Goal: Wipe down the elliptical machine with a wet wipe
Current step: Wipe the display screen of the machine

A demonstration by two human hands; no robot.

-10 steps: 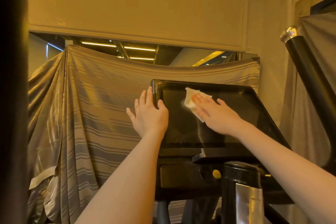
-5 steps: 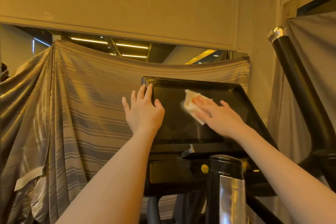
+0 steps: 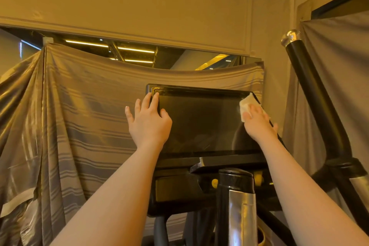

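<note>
The elliptical's black console screen [image 3: 201, 124] faces me at centre. My left hand [image 3: 148, 122] rests flat on the screen's left edge, fingers straight and spread, thumb on the glass. My right hand [image 3: 258, 124] presses a white wet wipe [image 3: 246, 105] against the screen's upper right corner; the wipe pokes out above my fingertips. Below the screen sits the dark console body [image 3: 175, 189] with a yellow button [image 3: 214, 182].
A black handlebar [image 3: 311, 94] with a silver cap rises on the right. A black and silver post [image 3: 240, 203] stands below the screen. Striped grey cloth [image 3: 79, 118] drapes behind, covering a mirror, and more cloth hangs at right.
My right hand has slid the wipe from the screen's upper middle to its upper right corner. My left hand stays on the left edge. The view has shifted slightly.
</note>
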